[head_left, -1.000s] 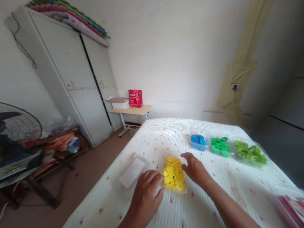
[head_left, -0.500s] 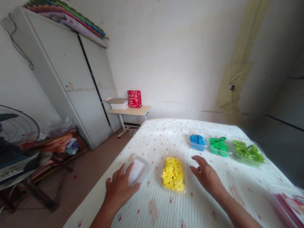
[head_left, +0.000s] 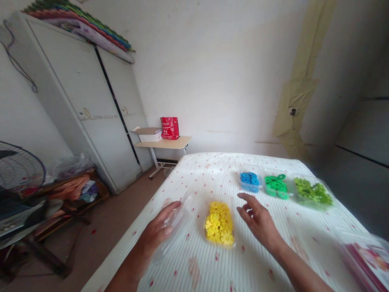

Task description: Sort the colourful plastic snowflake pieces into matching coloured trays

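Tilted up on its edge, a clear plastic lid (head_left: 180, 219) is gripped at its left side by my left hand (head_left: 158, 230), thumb and fingers closed around it. Just right of the lid stands a clear container (head_left: 204, 241) filled with yellow snowflake-shaped plastic pieces (head_left: 220, 224). My right hand (head_left: 257, 221) hovers at that container's right side, fingers apart and slightly curled, holding nothing. Farther back on the right are clear containers of blue pieces (head_left: 249, 179), green pieces (head_left: 276, 185) and light green pieces (head_left: 313, 191).
A white ribbed, red-dotted cover (head_left: 209, 170) lies over the table or bed. A clear case with something dark red inside (head_left: 364, 259) lies at the right edge. Beyond are a small table (head_left: 179, 142) with a red bag (head_left: 169, 128), a cabinet (head_left: 75, 89) and a fan (head_left: 21, 168).
My left hand has gone from resting over the flat lid to gripping it and tipping it up. My right hand has shifted slightly left, closer to the yellow container.
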`<action>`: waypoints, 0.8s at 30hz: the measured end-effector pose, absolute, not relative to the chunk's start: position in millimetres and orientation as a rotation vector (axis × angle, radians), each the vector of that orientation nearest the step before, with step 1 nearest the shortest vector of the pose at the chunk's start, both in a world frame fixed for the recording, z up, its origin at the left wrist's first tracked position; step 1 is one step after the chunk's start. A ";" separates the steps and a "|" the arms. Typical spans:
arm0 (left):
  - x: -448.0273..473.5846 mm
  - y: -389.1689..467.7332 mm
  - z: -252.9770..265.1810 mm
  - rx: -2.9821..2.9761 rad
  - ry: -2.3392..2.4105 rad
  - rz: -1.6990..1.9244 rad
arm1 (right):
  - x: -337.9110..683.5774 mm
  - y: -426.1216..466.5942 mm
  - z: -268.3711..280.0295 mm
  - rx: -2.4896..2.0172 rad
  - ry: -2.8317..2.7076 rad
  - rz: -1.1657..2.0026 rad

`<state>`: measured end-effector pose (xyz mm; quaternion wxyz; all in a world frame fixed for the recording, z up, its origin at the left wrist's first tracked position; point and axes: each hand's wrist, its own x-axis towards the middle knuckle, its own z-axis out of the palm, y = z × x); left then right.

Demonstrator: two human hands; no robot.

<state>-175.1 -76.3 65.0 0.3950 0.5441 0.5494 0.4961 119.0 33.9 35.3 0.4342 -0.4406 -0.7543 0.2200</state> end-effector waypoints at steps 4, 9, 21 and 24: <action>-150.0 -78.9 59.9 0.951 0.656 1.286 | 98.1 21.7 68.4 -0.880 -1.844 0.754; -113.1 -74.4 63.5 0.707 0.479 1.083 | 78.0 20.7 85.9 -0.685 -1.817 0.906; -99.6 -19.7 31.7 1.591 1.941 1.002 | 81.0 75.0 38.2 -1.325 -2.063 0.473; -95.3 -13.1 31.1 1.736 2.139 0.782 | 78.6 77.2 36.3 -1.471 -2.148 0.350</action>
